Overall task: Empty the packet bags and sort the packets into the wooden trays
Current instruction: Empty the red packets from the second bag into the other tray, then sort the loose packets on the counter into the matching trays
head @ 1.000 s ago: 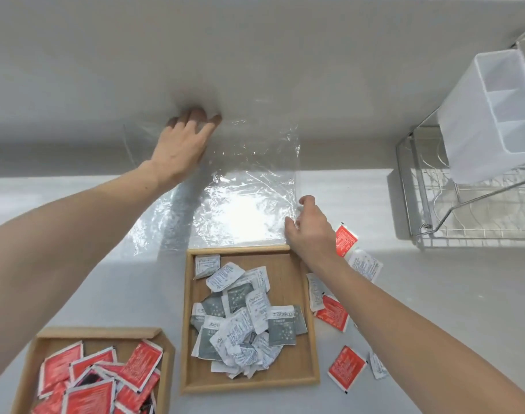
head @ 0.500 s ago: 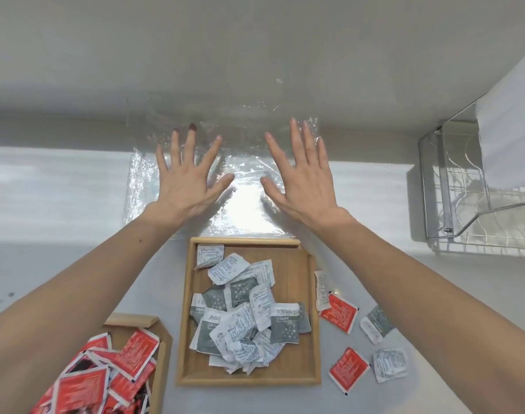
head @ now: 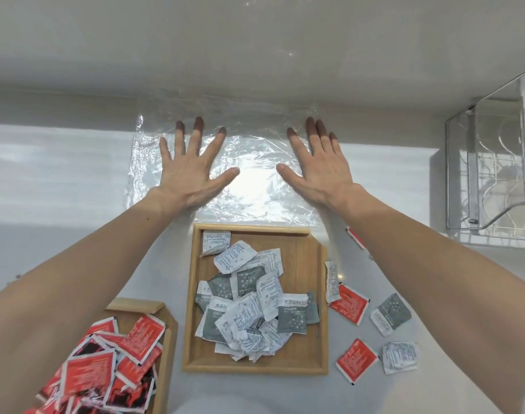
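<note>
Both hands, left [head: 192,171] and right [head: 318,171], are pressing flat, fingers spread, on the empty bag [head: 255,186]; loose packets [head: 349,303] are probably lying nearer the right, along the counter's [head: 61,180] right edge.

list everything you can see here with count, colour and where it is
clear plastic bag: one, transparent, flat on the counter beyond the middle tray
middle wooden tray: one, light wood, centre, holding a pile of grey and white packets
left wooden tray: one, light wood, bottom left, holding red packets
loose packets: at least three red and three grey-white, on the counter right of the middle tray
wire rack: one, metal, far right
left hand: spread flat on the bag
right hand: spread flat on the bag
</note>
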Demonstrator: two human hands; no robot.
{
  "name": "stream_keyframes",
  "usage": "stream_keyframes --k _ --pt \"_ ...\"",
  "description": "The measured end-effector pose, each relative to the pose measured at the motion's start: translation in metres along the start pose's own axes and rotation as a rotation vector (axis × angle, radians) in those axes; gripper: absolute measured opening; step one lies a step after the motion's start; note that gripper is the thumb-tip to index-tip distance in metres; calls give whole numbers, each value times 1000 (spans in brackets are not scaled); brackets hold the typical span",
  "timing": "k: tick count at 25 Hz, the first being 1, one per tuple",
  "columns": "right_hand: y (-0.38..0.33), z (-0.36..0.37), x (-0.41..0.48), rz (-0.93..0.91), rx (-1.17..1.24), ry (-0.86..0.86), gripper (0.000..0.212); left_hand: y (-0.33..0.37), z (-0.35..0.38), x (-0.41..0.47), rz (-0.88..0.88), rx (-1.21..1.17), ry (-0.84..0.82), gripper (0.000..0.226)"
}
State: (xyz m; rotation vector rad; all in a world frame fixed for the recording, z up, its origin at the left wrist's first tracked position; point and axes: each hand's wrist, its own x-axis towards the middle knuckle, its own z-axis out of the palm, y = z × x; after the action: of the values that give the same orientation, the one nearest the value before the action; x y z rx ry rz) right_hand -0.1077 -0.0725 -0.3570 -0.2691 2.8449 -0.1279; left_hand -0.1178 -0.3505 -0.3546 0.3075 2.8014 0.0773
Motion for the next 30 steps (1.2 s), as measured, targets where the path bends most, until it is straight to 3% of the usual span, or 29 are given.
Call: stream_keyframes --k 5,13,17,24,30 --pt "-2 -20 -25 -12 82 38 67 6 -14 -14 51 -6 78 79" --pt "-5 -39 -170 121 295 222 59 66 -36 -105 287 -272 343 50" --pt "-4 -48 -251 235 385 314 58 106 -40 -166 444 -381 331 44" --pt "3 -40 -364 392 397 353 57 153 -30 -242 585 -427 159 42" --pt "31 -14 -410 456 412 320 57 193 -18 -264 568 -422 90 41"
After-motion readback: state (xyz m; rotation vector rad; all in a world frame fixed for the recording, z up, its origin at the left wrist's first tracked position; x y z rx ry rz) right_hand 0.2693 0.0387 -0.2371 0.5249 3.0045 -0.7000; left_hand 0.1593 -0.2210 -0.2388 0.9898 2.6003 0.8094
